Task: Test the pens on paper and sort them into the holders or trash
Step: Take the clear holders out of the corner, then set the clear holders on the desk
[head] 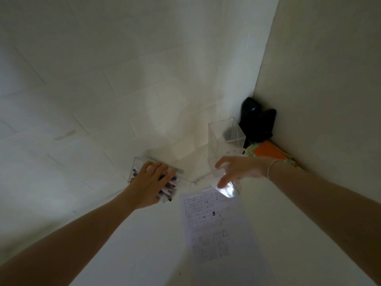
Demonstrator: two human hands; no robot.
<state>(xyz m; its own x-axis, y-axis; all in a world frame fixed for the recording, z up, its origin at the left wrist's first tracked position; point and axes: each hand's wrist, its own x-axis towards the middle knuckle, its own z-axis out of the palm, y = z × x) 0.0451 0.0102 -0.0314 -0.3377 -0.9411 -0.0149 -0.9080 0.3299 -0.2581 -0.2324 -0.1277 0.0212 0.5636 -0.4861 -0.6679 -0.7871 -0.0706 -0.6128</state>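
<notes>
**Both hands at the clear holders, far edge of desk**

Your left hand (149,181) lies over the clear holder (138,164) packed with pens (170,185), fingers curled onto its top; grip uncertain through blur. Your right hand (237,169) is spread, relaxed fingers touching a second, empty-looking clear holder (225,133). Printed paper (214,226) lies on the desk (144,244) just nearer than both. Orange notebook (268,150) and a black object (257,118) sit in the wall corner.
</notes>
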